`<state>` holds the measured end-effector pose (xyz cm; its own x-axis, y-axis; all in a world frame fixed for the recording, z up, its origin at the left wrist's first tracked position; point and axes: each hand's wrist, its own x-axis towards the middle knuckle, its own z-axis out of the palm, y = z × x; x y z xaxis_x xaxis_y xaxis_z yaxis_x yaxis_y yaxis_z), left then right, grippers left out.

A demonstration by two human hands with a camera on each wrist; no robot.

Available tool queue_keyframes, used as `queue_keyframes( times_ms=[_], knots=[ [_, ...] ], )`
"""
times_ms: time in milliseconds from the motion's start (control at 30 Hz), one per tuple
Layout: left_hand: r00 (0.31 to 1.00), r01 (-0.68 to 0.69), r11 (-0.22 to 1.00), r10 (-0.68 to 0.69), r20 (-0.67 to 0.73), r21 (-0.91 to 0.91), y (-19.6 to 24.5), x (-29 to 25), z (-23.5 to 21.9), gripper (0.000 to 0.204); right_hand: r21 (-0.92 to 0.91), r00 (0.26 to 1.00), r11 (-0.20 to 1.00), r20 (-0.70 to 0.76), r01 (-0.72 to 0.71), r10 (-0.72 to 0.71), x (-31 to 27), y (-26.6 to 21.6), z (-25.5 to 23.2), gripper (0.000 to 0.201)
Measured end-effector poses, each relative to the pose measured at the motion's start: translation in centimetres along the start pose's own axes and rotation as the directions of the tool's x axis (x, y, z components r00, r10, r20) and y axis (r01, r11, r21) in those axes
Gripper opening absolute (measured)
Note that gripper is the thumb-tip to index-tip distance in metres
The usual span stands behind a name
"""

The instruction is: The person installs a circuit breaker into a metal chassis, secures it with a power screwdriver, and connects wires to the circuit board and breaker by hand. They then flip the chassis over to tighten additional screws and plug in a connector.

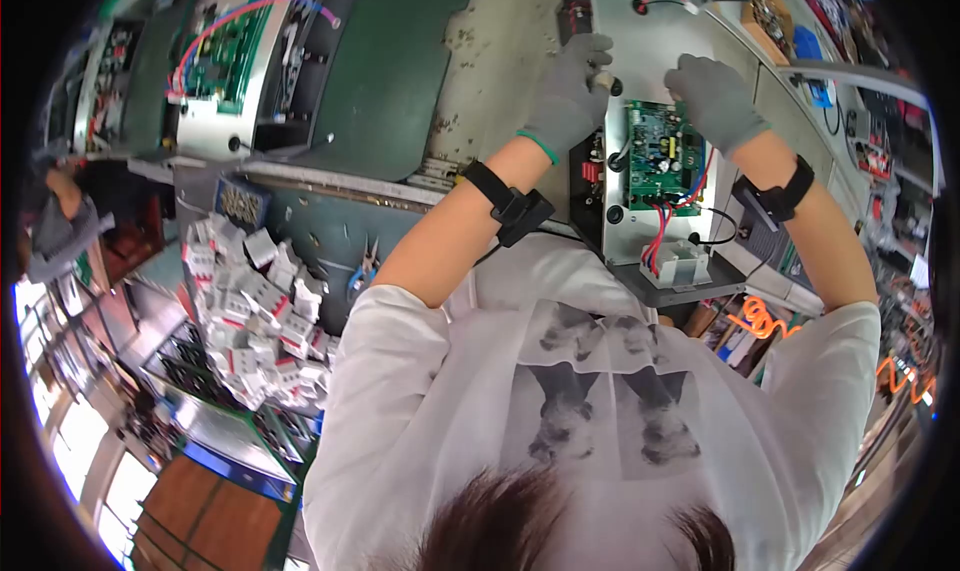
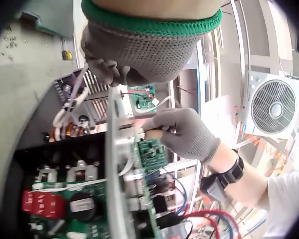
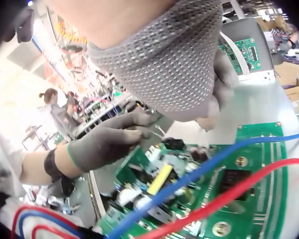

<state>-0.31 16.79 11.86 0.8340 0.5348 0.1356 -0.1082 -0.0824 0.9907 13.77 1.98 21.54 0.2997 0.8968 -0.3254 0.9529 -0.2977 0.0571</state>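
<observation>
One circuit board [image 1: 645, 183] already sits wired on its panel [image 1: 622, 239]; left hand [image 1: 572, 96] and right hand [image 1: 718, 101] have curled fingers, but we can't tell their hold or what's left.

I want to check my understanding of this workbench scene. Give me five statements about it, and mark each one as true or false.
1. The left hand and the right hand both wear grey gloves. True.
2. The left glove's cuff edge is red. False: the cuff edge is green.
3. The green circuit board nearest the hands lies on a metal panel. True.
4. The white parts are piled on the right arm's side. False: the pile is on the left arm's side.
5. The fan has a light casing. True.
</observation>
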Motion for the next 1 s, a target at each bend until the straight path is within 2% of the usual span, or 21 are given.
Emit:
queue_keyframes(
  times_ms=[33,67,133,167,233,267,333,367,433,467,500,567,600,667,733,767,800,833,867,967,1000],
  knots=[
    [0.999,0.017,1.000,-0.017,-0.038,-0.007,-0.9,-1.1,-0.9,0.034,-0.137,0.996,0.987,-0.041,0.079,-0.085,-0.1,0.0,0.2,0.011],
    [0.995,0.094,0.987,-0.090,-0.035,0.129,-1.6,-2.3,-1.9,0.027,-0.275,0.982,0.950,-0.076,0.149,-0.176,0.1,0.0,0.1,0.009],
    [0.974,0.220,0.921,-0.226,-0.018,0.322,-1.6,-4.6,-3.5,0.016,-0.325,0.979,0.927,-0.022,0.185,-0.203,1.0,-0.2,-0.6,0.011],
    [0.970,0.242,0.920,-0.240,-0.045,0.309,-2.6,-5.6,-3.5,0.016,-0.364,0.981,0.913,0.014,0.184,-0.192,1.2,-0.5,-0.8,0.014],
    [0.856,0.348,0.864,-0.451,0.253,0.363,-5.7,-7.8,-2.4,0.019,-0.342,0.979,0.918,0.028,0.199,-0.201,1.5,-0.7,-0.9,0.014],
    [0.856,0.362,0.865,-0.456,0.243,0.348,-6.3,-8.3,-1.8,0.019,-0.282,0.989,0.948,0.079,0.144,-0.126,1.6,-1.0,-1.1,0.015],
    [0.894,0.090,0.945,-0.215,0.392,0.313,-7.5,-9.0,-0.2,0.022,-0.185,0.986,0.982,0.166,0.025,0.006,1.4,-1.7,-1.8,0.013],
    [0.896,0.097,0.950,-0.213,0.389,0.298,-7.5,-8.7,-0.1,0.022,-0.195,0.984,0.980,0.179,0.030,0.005,1.4,-2.0,-2.3,0.013],
    [0.819,0.209,0.930,-0.335,0.466,0.302,-7.4,-7.6,0.1,0.023,-0.069,0.979,0.998,0.205,-0.010,0.024,1.3,-2.1,-2.8,0.011],
    [0.726,0.344,0.904,-0.428,0.539,0.254,-6.5,-7.0,-0.8,0.023,-0.077,0.976,0.997,0.214,-0.011,0.027,1.2,-2.0,-2.9,0.011],
    [0.726,0.344,0.906,-0.423,0.542,0.245,-7.2,-6.9,-0.6,0.023,-0.034,0.979,0.999,0.203,-0.013,0.019,1.2,-1.9,-2.8,0.011],
    [0.688,0.181,0.872,-0.442,0.575,0.454,-8.9,-6.9,-0.2,0.025,0.009,0.981,1.000,0.196,-0.017,0.015,1.1,-1.8,-2.6,0.011],
    [0.688,0.184,0.874,-0.442,0.576,0.451,-9.4,-7.4,0.0,0.025,0.019,0.981,1.000,0.191,-0.024,0.019,1.1,-1.8,-2.4,0.012],
    [0.803,0.117,0.971,-0.216,0.556,0.208,-10.3,-8.2,0.0,0.023,0.029,0.982,0.999,0.186,-0.026,0.020,1.3,-2.0,-2.2,0.013],
    [0.810,0.086,0.983,-0.163,0.563,0.161,-11.0,-8.7,0.0,0.023,-0.173,0.988,0.985,0.154,0.020,0.007,1.4,-2.3,-2.1,0.014],
    [0.815,0.057,0.992,-0.112,0.568,0.114,-10.4,-8.7,-0.4,0.024,-0.172,0.988,0.985,0.157,0.019,0.008,1.2,-2.4,-1.9,0.014],
    [0.815,0.057,0.992,-0.113,0.569,0.116,-9.9,-8.4,-0.7,0.024,-0.226,0.995,0.970,0.057,0.093,-0.082,1.3,-2.4,-1.7,0.015],
    [0.760,0.101,0.978,-0.195,0.620,0.183,-9.3,-8.1,-1.1,0.024,-0.286,0.984,0.945,-0.039,0.157,-0.175,1.3,-2.5,-1.5,0.015],
    [0.696,0.141,0.957,-0.278,0.662,0.254,-8.6,-7.8,-1.6,0.024,-0.282,0.984,0.947,-0.041,0.156,-0.175,1.2,-2.4,-1.2,0.015],
    [0.763,0.114,0.979,-0.194,0.617,0.166,-10.5,-8.0,-1.1,0.025,-0.278,0.987,0.948,0.001,0.153,-0.159,1.0,-2.0,-0.4,0.018],
    [0.760,0.110,0.980,-0.190,0.621,0.166,-10.4,-8.1,-1.1,0.025,-0.239,0.990,0.960,0.022,0.142,-0.141,0.8,-1.9,-0.2,0.019]
  ],
)
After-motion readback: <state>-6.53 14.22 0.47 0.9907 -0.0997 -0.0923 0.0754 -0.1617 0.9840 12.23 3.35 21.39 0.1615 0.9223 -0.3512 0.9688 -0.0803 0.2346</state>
